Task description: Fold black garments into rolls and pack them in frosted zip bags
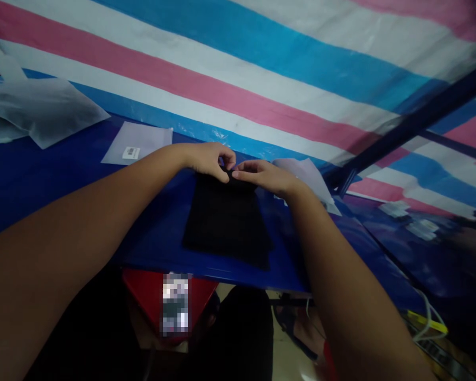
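Observation:
A flat black piece of fabric (pixel 227 222) lies on the blue table (pixel 43 174), reaching from its near edge toward the middle. My left hand (pixel 210 159) and my right hand (pixel 264 176) meet at the fabric's far edge. Both pinch that edge with bent fingers, thumbs and fingertips pressed together. Both forearms reach in from the bottom corners of the view.
A clear plastic bag with a white label (pixel 137 143) lies left of the hands, and a bigger crumpled sheet (pixel 35 111) at the far left. Another pale sheet (pixel 305 174) lies under my right wrist. A striped tarp (pixel 262 69) rises behind the table. A dark bar (pixel 412 127) slants at right.

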A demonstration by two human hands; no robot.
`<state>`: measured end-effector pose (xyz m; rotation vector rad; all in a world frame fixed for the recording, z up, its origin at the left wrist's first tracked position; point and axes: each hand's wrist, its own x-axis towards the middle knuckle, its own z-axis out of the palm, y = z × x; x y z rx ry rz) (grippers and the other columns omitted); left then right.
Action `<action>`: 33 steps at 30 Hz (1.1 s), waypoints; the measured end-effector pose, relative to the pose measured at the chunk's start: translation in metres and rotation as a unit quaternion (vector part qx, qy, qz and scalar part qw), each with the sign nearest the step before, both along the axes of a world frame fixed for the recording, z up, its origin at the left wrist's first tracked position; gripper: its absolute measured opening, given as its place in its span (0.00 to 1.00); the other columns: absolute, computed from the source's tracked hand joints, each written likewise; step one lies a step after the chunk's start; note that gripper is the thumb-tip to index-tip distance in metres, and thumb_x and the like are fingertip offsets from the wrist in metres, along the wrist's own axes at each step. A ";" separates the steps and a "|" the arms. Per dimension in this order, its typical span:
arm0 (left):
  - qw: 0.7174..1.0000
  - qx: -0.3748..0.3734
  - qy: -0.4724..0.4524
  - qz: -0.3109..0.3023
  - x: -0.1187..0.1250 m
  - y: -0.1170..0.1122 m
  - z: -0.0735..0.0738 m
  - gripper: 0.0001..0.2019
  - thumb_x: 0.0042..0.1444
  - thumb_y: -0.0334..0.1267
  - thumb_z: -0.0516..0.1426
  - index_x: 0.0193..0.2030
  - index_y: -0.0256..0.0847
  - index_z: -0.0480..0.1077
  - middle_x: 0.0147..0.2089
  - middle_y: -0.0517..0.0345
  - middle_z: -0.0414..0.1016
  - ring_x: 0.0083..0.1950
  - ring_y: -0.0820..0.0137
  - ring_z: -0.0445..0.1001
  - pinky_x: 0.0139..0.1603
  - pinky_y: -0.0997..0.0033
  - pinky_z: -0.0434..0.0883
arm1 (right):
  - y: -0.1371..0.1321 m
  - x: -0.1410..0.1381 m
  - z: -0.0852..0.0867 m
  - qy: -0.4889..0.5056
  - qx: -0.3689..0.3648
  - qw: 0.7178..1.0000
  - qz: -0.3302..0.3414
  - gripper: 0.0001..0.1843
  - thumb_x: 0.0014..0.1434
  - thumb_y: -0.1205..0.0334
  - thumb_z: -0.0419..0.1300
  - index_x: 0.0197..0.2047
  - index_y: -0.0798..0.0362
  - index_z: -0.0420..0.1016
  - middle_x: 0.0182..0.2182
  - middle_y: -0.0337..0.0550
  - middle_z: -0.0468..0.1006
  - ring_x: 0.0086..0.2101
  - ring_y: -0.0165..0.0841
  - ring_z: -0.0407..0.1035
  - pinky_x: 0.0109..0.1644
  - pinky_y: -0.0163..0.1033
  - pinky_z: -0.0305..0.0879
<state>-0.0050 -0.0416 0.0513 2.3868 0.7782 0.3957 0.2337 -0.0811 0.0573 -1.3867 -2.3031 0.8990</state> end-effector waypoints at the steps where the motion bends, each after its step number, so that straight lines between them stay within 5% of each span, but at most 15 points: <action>1: 1.000 -0.003 0.007 0.000 -0.001 0.000 0.001 0.17 0.44 0.48 0.66 0.39 0.43 0.72 0.39 0.59 0.72 0.42 0.65 0.69 0.44 0.66 0.63 | -0.001 0.000 0.001 -0.013 0.001 1.000 0.003 0.21 0.61 0.38 0.69 0.43 0.47 0.82 0.42 0.44 0.82 0.40 0.40 0.71 0.42 0.44 0.65; 8: 0.994 -0.013 0.097 0.041 -0.002 -0.004 0.007 0.19 0.49 0.54 0.66 0.37 0.45 0.65 0.35 0.61 0.65 0.35 0.68 0.62 0.36 0.65 0.57 | -0.006 -0.002 0.008 -0.015 -0.009 0.999 0.036 0.22 0.55 0.38 0.74 0.40 0.47 0.80 0.38 0.42 0.80 0.39 0.40 0.72 0.42 0.45 0.65; 16: 0.995 0.031 0.089 0.019 0.002 -0.006 0.008 0.19 0.44 0.50 0.66 0.35 0.46 0.64 0.34 0.60 0.67 0.36 0.65 0.64 0.37 0.64 0.57 | -0.005 -0.006 0.007 -0.037 0.037 0.998 0.034 0.26 0.52 0.41 0.76 0.44 0.49 0.78 0.40 0.44 0.81 0.40 0.42 0.73 0.42 0.45 0.66; 23: 0.995 0.055 0.083 0.002 -0.003 -0.006 0.011 0.20 0.43 0.41 0.64 0.43 0.46 0.62 0.42 0.59 0.70 0.41 0.65 0.68 0.39 0.66 0.59 | -0.006 -0.010 0.007 -0.105 0.171 0.980 0.004 0.19 0.53 0.53 0.73 0.44 0.50 0.75 0.42 0.46 0.81 0.40 0.42 0.72 0.42 0.44 0.64; 29: 0.990 0.056 0.130 0.027 -0.009 -0.006 0.015 0.23 0.44 0.39 0.63 0.49 0.45 0.64 0.46 0.56 0.74 0.44 0.62 0.71 0.41 0.66 0.64 | -0.005 -0.012 0.004 -0.097 0.185 0.978 0.027 0.16 0.53 0.56 0.71 0.42 0.48 0.72 0.40 0.44 0.80 0.37 0.41 0.70 0.41 0.44 0.62; 33: 0.989 0.069 0.120 0.042 -0.011 -0.011 0.017 0.38 0.45 0.40 0.65 0.66 0.47 0.65 0.58 0.52 0.78 0.52 0.57 0.76 0.48 0.66 0.67 | -0.004 -0.012 0.003 -0.091 0.172 0.981 0.016 0.17 0.52 0.55 0.71 0.40 0.48 0.70 0.39 0.44 0.79 0.37 0.42 0.70 0.41 0.45 0.63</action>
